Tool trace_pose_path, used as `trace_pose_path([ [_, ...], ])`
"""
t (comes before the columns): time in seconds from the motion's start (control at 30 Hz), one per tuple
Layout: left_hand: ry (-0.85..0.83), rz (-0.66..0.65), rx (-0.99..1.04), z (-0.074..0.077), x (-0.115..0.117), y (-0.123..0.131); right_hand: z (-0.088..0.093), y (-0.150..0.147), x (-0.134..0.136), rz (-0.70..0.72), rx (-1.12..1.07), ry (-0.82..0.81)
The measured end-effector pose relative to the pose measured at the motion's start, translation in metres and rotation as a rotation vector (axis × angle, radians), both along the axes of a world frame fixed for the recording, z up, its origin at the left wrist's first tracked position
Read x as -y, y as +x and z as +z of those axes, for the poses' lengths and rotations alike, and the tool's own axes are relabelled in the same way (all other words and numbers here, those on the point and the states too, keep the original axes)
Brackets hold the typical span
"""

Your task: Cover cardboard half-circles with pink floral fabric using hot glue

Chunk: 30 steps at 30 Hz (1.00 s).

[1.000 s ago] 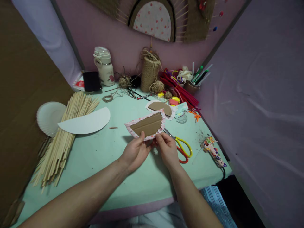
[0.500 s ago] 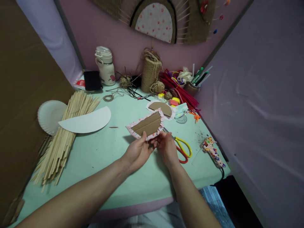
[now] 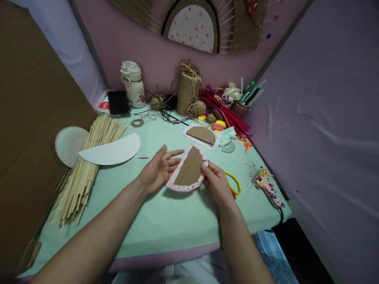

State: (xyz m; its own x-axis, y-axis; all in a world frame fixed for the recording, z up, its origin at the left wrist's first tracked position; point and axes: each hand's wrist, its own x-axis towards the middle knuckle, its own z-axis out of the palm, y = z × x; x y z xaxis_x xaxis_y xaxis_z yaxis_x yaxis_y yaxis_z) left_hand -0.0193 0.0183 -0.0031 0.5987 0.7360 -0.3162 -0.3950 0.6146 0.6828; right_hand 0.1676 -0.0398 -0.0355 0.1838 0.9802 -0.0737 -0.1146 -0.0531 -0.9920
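Between my thumb and fingers, my right hand grips a half-round cardboard piece by its right edge. Pink dotted fabric is folded over the rim of the piece, and bare brown cardboard shows in its middle. My left hand is open just left of the piece, palm turned toward it and fingers spread. Behind my right hand lie scissors, of which a yellow handle and a bit of red show. Farther back, a second half-round of cardboard rests on white material.
A bundle of thin wooden sticks lies at left under a white paper half-round, beside a white plate. A patterned glue gun lies right. At the back stand a bottle, a twine spool and a pen cup.
My left hand has let go of the fabric-edged piece and moved left, fingers spreading. The piece has turned and come lower, now held by my right hand alone.
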Motion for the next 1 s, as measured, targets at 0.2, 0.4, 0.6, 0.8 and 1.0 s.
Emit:
trace_pose_path([
  [0.2,0.110,-0.066,-0.234,-0.011,0.008,0.009,0.005,-0.001,0.001,0.057,0.149,-0.004],
  [0.4,0.215,-0.171,-0.347,-0.018,0.015,0.014,0.005,0.002,-0.001,0.016,0.117,-0.049],
  [0.6,0.264,-0.130,-0.415,-0.014,0.016,0.014,0.009,-0.003,0.002,-0.001,0.247,0.002],
  [0.8,0.331,0.004,-0.505,-0.001,0.010,0.009,0.012,-0.009,0.006,0.144,0.236,-0.053],
  [1.0,0.563,-0.027,-0.759,-0.004,0.010,0.008,0.013,-0.008,0.006,0.160,0.201,-0.070],
])
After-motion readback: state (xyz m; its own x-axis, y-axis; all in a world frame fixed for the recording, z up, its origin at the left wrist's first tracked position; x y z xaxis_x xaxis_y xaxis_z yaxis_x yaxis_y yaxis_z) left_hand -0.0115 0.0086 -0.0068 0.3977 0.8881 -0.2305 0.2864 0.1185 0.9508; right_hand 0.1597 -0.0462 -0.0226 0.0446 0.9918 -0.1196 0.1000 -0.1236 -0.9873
